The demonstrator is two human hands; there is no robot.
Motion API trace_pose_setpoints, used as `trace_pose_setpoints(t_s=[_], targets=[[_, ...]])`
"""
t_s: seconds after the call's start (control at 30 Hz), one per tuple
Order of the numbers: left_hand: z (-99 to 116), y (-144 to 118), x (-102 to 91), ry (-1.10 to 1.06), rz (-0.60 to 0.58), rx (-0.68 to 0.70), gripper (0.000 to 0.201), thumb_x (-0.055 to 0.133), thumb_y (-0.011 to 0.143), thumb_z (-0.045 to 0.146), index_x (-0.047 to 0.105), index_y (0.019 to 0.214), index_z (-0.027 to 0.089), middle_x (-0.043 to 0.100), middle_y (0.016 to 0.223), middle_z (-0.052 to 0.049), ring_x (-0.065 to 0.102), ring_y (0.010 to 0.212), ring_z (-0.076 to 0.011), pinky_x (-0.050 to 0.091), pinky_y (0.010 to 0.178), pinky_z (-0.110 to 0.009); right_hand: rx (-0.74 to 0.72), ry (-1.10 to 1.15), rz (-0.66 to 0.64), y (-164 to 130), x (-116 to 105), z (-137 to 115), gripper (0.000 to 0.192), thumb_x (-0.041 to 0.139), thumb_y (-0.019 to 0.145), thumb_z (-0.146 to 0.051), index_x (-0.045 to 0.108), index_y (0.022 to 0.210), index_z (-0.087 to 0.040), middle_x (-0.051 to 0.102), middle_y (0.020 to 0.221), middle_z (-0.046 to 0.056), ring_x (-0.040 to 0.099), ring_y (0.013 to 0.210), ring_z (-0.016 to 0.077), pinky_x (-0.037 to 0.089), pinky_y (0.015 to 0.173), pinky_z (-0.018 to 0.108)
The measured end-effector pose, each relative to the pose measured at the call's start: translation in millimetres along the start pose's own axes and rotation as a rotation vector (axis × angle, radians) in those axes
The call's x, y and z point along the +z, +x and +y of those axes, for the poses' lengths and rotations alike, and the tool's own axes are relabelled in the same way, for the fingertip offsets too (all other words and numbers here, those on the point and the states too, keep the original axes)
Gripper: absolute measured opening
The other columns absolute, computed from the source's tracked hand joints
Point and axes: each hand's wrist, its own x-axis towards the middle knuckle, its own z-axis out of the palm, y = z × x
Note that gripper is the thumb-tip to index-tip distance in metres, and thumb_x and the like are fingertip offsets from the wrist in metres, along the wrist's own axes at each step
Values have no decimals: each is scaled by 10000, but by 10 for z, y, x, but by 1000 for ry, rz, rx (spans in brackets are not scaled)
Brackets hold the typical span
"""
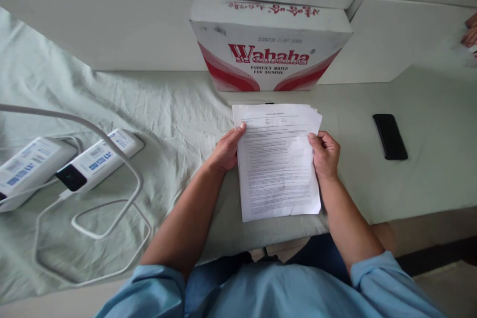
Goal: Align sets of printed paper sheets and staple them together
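Head view: we see a stack of printed papers (278, 159) held at the near middle of the surface (428, 179), its lower edge close to the surface's front edge and its sheets slightly fanned at the top right corner. The left hand (225, 151) grips the stack's left edge, thumb lying on the top sheet and fingers curled beneath; the right hand (326, 155) grips the right edge the same way, fingers folded around the pages. Both forearms reach forward from light blue sleeves (387, 278). Just behind the papers stands a white and red cardboard box (270, 44) printed "Wahaha purified water for drinking", set against the pale wall panels. To the right, well apart from the stack, a black phone (389, 136) lies flat and face down or dark. A wrinkled pale green cloth (167, 109) covers the surface. On the left side we see two white power strips (67, 161) lying side by side, with white cables (112, 208) looping across the cloth. At the far right edge, part of another person's hand (470, 32) shows.
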Motion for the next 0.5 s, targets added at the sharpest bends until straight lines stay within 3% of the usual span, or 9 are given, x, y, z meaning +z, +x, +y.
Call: trace_pose_setpoints(t_s=[0.23,0.4,0.5], targets=[[21,-29,27,9,32,18,648,957,738,699,804,1029,141,866,970,-181,825,1181,-459,711,1008,-538,33,-13,-11,-5,29,-24,510,886,802,-703,723,803,-220,518,641,-55,399,595,111,353,566,278],[14,-41,18,31,125,31,599,977,732,657,787,981,147,856,920,-162,841,1122,-436,724,965,-532,12,-56,-34,-10,44,-35,548,852,819,-748,690,789,-225,460,623,-63,355,589,110,328,551,279],[14,-41,29,26,157,36,593,997,694,654,779,925,154,843,871,-154,841,1107,-440,726,948,-532,-31,-108,-40,-9,32,-45,602,772,882,-781,591,709,-233,404,614,-59,332,595,113,289,543,286]])
